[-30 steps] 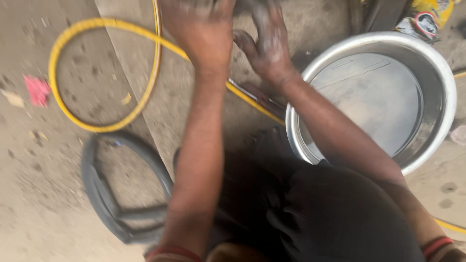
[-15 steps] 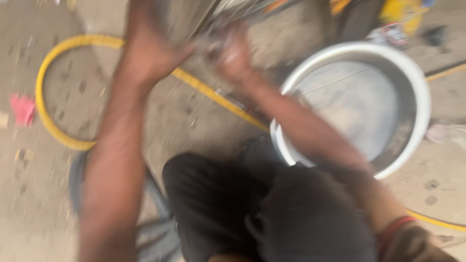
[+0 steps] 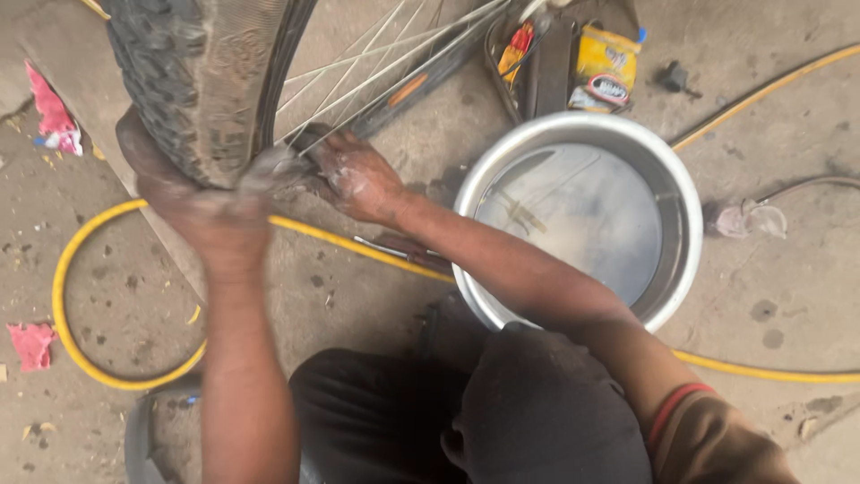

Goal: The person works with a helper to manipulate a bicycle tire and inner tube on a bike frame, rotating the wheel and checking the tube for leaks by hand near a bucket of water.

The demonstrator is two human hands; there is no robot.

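Stained concrete floor — yellow hose looped at left, steel basin at right. Left hand clamped on knobby bicycle tyre; right hand pressing its rim edge.

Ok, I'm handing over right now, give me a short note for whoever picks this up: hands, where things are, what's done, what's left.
Left hand: gripping the knobby tyre from below at its lower edge.
Right hand: at the rim edge beside the tyre, fingers pressed in by the spokes; whether it holds a tool cannot be told.
Nearby: metal basin of water on the right, yellow hose looped on the floor, a metal tool lying by the hose.
Done: wheel stands upright, both hands on the tyre at the rim.
Left: the tyre is on the rim where visible; work at the bead looks unfinished.
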